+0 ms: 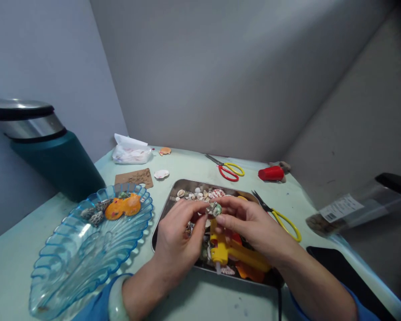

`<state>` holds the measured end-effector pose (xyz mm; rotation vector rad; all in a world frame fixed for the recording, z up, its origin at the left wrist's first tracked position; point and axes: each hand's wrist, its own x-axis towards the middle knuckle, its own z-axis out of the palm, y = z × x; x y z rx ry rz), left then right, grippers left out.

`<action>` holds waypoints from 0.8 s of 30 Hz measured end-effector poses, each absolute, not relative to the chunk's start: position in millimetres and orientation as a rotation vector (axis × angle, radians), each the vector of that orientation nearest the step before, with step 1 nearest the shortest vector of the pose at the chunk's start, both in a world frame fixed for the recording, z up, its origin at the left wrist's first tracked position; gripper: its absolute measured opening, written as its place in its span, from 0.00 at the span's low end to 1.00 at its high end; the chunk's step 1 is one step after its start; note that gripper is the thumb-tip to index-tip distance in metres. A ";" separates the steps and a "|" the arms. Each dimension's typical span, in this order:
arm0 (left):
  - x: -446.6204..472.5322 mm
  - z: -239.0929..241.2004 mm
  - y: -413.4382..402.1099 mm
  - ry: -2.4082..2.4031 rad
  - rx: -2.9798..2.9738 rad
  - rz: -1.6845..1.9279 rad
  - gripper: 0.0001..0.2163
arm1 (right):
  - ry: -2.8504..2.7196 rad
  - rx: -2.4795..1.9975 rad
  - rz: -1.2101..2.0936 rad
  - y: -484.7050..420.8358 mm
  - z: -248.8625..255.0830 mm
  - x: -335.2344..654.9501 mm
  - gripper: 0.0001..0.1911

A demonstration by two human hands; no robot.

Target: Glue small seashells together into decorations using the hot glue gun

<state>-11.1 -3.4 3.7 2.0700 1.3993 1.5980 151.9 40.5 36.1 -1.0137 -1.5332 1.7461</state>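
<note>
My left hand [178, 240] and my right hand [250, 225] meet over a metal tray [163, 214] of several small seashells. Both pinch a small green-grey shell [215, 208] between their fingertips, just above the tray. Under my right hand a yellow glue gun [232, 254] lies in the tray on the shells. To the left a blue shell-shaped glass dish [83, 249] holds two orange shells [123, 207] and some dark speckled ones [95, 215].
Red-and-yellow scissors [229, 170] and a red cap [270, 173] lie at the back. Yellow-handled snips [280, 216] sit right of the tray. A plastic bag [131, 151], brown card [135, 178], teal bin [43, 142], clear packet [347, 211] and black phone [341, 272] surround the area.
</note>
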 end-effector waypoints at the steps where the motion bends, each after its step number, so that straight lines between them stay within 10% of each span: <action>1: -11.3 3.6 -3.5 1.389 2.080 1.606 0.11 | -1.522 -1.005 1.754 40.5 36.0 151.9 0.19; 24: -10.6 0.9 -2.4 1.295 2.190 1.591 0.12 | -1.422 -0.971 1.813 39.6 34.1 150.9 0.20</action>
